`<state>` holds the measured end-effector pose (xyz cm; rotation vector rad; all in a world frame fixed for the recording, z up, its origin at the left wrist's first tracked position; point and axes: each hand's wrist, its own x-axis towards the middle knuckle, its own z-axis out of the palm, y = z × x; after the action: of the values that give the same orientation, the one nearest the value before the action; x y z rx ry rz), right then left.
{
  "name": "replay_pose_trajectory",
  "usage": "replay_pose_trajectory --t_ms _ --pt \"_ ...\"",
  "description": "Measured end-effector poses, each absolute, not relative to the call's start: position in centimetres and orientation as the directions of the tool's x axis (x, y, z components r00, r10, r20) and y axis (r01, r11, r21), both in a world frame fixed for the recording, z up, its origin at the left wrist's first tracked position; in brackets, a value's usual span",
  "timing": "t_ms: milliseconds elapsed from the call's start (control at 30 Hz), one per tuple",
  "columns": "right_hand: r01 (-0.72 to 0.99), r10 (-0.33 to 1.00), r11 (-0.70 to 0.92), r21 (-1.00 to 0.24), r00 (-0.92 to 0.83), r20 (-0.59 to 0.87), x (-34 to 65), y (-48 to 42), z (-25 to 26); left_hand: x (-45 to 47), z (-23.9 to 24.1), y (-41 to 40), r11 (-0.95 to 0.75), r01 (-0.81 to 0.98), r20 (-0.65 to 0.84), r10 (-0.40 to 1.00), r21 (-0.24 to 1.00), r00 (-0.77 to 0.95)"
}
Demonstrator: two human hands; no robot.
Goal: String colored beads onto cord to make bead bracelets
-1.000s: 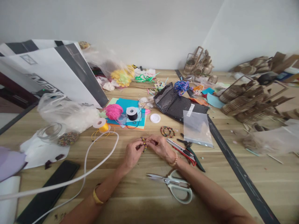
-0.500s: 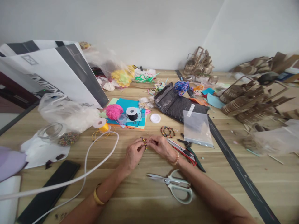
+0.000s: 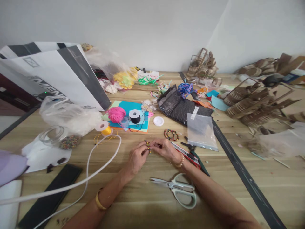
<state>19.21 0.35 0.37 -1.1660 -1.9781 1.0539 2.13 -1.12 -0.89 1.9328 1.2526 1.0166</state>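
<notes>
A strand of multicoloured beads [image 3: 148,147] was found above the table [image 3: 133,203], gripped between the fingertips of the left hand [image 3: 137,156]. The thumb and forefinger of the right hand [image 3: 166,150] were pinched at its other side — whether on a bead or on cord could not be told. Much of the strand was covered by fingers, and its full form could not be established. Both forearms were cut off by the lower edge. Beaded rings [image 3: 176,136] were noted beyond the right hand; beside it, a red utility knife [image 3: 187,155] was partly covered by the wrist. Scissors [image 3: 170,184] were laid nearer the viewer. The black case [image 3: 51,195] was crossed by a white cable [image 3: 102,173], and lettering on the paper bag [image 3: 54,73] was partly hidden — its wording could not be read whole.
</notes>
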Motion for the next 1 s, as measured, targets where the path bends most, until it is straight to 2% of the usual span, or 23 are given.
replay_pose_trajectory --t_ms 167,567,833,1000 --pt "0.327 0.886 0.208 -0.922 -0.462 0.036 19.5 0.6 0.0 2.1 -1.0 -1.1 -0.378 0.468 0.282 0.922 0.799 0.264" --pt "0.092 0.815 0.043 -0.995 -0.579 -0.019 19.6 0.7 0.5 2.0 -0.7 -1.2 -0.437 0.404 0.339 0.894 0.804 0.293" --pt "0.129 0.803 0.021 -0.991 -0.593 -0.061 19.6 0.7 0.8 1.9 -0.7 -0.8 -0.260 0.268 0.181 0.941 0.928 0.286" --pt "0.217 0.826 0.123 -0.968 -0.563 -0.021 19.6 0.4 1.0 1.7 0.5 -0.8 -0.077 0.220 -0.003 0.940 0.972 0.342"
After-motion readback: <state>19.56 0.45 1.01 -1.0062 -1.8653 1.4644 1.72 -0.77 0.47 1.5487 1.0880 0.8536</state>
